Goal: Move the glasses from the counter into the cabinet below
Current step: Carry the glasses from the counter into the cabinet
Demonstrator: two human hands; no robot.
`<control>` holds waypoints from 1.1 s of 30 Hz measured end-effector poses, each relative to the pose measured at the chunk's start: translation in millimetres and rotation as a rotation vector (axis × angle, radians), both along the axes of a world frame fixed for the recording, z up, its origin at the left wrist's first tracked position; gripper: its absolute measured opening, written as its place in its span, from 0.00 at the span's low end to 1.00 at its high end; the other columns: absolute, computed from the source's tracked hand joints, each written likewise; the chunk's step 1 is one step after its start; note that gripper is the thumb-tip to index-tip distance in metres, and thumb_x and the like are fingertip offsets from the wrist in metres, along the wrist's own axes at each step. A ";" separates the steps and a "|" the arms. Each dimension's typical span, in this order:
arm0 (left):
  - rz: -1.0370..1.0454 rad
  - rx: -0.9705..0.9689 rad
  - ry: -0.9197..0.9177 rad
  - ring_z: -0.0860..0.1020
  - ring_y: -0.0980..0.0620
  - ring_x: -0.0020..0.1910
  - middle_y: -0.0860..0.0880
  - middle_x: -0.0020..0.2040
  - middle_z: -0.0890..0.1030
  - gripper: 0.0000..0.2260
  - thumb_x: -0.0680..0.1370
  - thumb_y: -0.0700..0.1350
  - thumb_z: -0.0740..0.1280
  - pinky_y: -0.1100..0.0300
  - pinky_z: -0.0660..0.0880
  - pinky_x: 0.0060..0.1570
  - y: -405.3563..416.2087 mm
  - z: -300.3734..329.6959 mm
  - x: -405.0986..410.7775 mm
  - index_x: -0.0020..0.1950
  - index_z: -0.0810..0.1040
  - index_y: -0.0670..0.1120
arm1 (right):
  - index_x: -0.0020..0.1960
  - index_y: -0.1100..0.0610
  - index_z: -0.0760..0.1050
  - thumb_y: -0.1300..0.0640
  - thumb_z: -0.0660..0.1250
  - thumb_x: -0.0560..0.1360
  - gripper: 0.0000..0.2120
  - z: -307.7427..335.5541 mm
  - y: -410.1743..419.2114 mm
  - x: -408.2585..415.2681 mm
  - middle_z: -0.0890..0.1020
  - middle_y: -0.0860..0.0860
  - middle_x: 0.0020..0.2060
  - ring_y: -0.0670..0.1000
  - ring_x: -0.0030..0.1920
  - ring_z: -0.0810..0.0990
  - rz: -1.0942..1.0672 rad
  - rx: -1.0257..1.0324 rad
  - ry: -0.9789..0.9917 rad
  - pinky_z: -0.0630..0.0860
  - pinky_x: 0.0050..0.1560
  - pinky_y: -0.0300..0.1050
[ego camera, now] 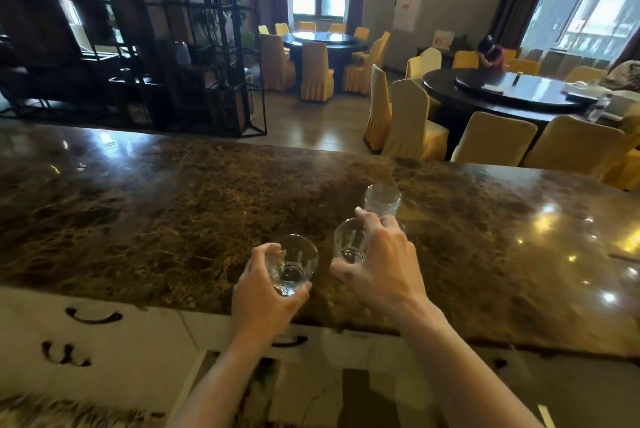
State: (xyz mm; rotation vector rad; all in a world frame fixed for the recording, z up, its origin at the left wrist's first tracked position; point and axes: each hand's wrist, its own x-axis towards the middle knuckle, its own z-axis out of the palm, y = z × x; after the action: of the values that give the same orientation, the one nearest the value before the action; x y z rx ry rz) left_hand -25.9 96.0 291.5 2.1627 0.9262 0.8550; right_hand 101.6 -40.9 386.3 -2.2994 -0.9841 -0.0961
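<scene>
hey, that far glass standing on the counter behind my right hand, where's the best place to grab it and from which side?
Grip the far glass around its side wall, near the middle. It stands upright and clear of other things on the marble counter, so its wall is open. Come from the near right, since your right hand already holds another glass just in front of it.

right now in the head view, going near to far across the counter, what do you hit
left hand holding a glass → right hand on a second glass → third glass standing free → bare marble counter → yellow chairs
</scene>
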 end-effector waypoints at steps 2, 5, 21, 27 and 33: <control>-0.002 0.021 -0.009 0.78 0.58 0.54 0.57 0.58 0.80 0.35 0.64 0.56 0.81 0.72 0.68 0.46 -10.3 8.8 -14.5 0.65 0.68 0.56 | 0.76 0.50 0.65 0.42 0.75 0.64 0.44 -4.0 -31.4 -8.0 0.76 0.52 0.61 0.54 0.57 0.80 0.021 -0.021 0.016 0.80 0.57 0.47; -0.002 0.013 -0.033 0.78 0.57 0.57 0.57 0.58 0.80 0.35 0.63 0.55 0.81 0.66 0.70 0.49 -27.6 11.6 -35.1 0.65 0.69 0.55 | 0.76 0.49 0.65 0.43 0.74 0.64 0.43 -20.4 -72.7 -17.9 0.75 0.50 0.59 0.51 0.54 0.80 0.035 -0.049 0.041 0.80 0.54 0.45; -0.096 -0.268 0.063 0.78 0.65 0.56 0.67 0.56 0.78 0.38 0.58 0.62 0.81 0.59 0.78 0.56 -92.1 -161.3 -90.7 0.65 0.68 0.65 | 0.77 0.42 0.56 0.41 0.75 0.66 0.46 -227.6 -127.4 -52.4 0.68 0.44 0.66 0.50 0.62 0.76 0.037 -0.231 0.366 0.77 0.60 0.46; -0.056 -0.379 0.080 0.75 0.74 0.56 0.74 0.57 0.74 0.41 0.53 0.62 0.79 0.76 0.73 0.47 -74.5 -299.8 -82.5 0.61 0.64 0.75 | 0.76 0.40 0.55 0.43 0.77 0.65 0.47 -344.1 -99.8 -51.0 0.62 0.47 0.72 0.54 0.66 0.73 0.008 -0.277 0.365 0.76 0.60 0.50; -0.097 -0.413 0.147 0.78 0.70 0.54 0.70 0.59 0.75 0.41 0.58 0.59 0.81 0.62 0.80 0.47 -55.8 -448.8 -74.9 0.66 0.65 0.70 | 0.74 0.41 0.57 0.43 0.76 0.65 0.44 -467.9 -77.9 -44.8 0.66 0.46 0.65 0.55 0.62 0.75 -0.032 -0.317 0.380 0.78 0.58 0.50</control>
State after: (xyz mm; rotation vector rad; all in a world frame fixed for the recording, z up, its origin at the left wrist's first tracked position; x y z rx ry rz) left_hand -100.8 40.2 -157.3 1.9069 0.9638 0.4153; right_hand 56.8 -118.9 -81.6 -2.4873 -0.8082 0.4994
